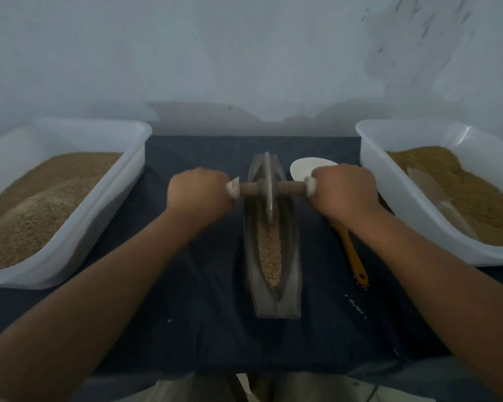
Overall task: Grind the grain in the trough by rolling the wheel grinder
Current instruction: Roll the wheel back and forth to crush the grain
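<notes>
A grey boat-shaped trough [291, 274] lies lengthwise on the dark cloth in the middle. Tan grain [270, 256] fills its groove on the near side. The grey wheel grinder [268, 187] stands upright in the far half of the groove, on a wooden axle [291, 188] that crosses the trough. My left hand [199, 192] grips the axle's left end, which is wrapped in white. My right hand [344, 190] grips the right end, also wrapped in white.
A white tub [70, 198] full of tan grain sits at the left. A second white tub [395, 181] at the right holds grain and a scoop [436, 195]. A white spoon with a yellow handle [353, 250] lies right of the trough. Spilled grains [356, 306] dot the dark cloth [186, 300].
</notes>
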`<state>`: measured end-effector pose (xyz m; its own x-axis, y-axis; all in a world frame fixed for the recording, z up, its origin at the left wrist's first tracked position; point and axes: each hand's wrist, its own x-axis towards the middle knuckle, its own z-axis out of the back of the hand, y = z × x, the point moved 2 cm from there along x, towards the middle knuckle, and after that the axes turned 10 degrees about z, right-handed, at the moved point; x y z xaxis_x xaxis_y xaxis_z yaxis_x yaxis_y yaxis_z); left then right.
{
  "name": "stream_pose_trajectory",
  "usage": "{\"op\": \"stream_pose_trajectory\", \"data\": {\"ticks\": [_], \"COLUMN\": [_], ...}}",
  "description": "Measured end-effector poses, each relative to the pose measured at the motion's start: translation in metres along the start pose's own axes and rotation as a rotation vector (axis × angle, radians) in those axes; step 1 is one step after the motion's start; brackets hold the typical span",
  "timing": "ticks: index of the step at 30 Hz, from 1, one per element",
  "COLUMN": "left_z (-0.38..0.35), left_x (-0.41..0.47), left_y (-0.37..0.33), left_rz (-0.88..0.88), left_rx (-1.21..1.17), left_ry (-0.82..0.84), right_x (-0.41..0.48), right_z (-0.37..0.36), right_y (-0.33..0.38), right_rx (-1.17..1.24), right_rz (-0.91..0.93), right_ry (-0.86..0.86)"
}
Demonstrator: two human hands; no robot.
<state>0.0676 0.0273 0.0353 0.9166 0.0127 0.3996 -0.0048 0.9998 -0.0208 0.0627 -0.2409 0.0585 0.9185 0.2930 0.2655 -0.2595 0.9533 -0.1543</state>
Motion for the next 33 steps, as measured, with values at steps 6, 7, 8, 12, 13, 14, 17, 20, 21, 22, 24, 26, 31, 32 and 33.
{"op": "stream_pose_trajectory", "data": {"ticks": [6, 7, 8, 12, 13, 14, 17, 20, 21, 22, 24, 26, 31, 32, 33], "left_z": [0.011, 0.012, 0.015, 0.003, -0.003, -0.008, -0.013, -0.01, -0.008, -0.005, 0.004, 0.018, 0.008, 0.002, -0.003], "left_x": [-0.017, -0.037, -0.056, -0.072, -0.061, -0.047, 0.001, 0.01, 0.002, -0.01, -0.04, -0.064, -0.051, -0.037, -0.023], "left_y": [0.005, 0.012, 0.018, 0.029, 0.027, 0.022, 0.008, 0.004, 0.006, 0.008, 0.012, 0.016, 0.014, 0.011, 0.008], "left_rz": [-0.091, -0.151, -0.206, -0.211, -0.159, -0.105, 0.02, 0.05, 0.039, 0.014, -0.08, -0.183, -0.136, -0.089, -0.051], "left_rx": [0.06, 0.052, 0.036, -0.015, -0.004, 0.005, -0.053, -0.083, -0.072, -0.041, 0.032, 0.069, 0.068, 0.047, 0.024], "left_ry": [0.04, -0.014, -0.058, -0.066, -0.026, -0.003, 0.04, 0.131, 0.142, 0.128, 0.021, -0.083, -0.057, -0.036, -0.02], "right_x": [-0.023, -0.043, -0.062, -0.076, -0.062, -0.044, 0.0, 0.007, 0.002, -0.009, -0.043, -0.08, -0.063, -0.046, -0.03], "right_z": [-0.003, 0.0, 0.005, 0.01, 0.009, 0.007, 0.004, 0.011, 0.013, 0.012, 0.006, 0.004, -0.005, -0.006, -0.005], "right_y": [-0.003, -0.001, 0.003, 0.006, 0.007, 0.007, 0.006, 0.008, 0.007, 0.006, 0.002, 0.004, 0.002, 0.003, 0.004], "right_rx": [0.031, 0.016, 0.025, -0.013, -0.049, -0.066, -0.002, -0.016, -0.022, -0.014, -0.018, 0.002, -0.053, -0.072, -0.08], "right_rz": [0.024, 0.076, 0.127, 0.228, 0.205, 0.165, 0.118, 0.136, 0.137, 0.125, 0.11, 0.126, 0.1, 0.086, 0.086], "right_ry": [0.034, -0.03, -0.084, -0.172, -0.157, -0.135, -0.195, -0.177, -0.181, -0.159, -0.068, -0.09, -0.083, -0.092, -0.118]}}
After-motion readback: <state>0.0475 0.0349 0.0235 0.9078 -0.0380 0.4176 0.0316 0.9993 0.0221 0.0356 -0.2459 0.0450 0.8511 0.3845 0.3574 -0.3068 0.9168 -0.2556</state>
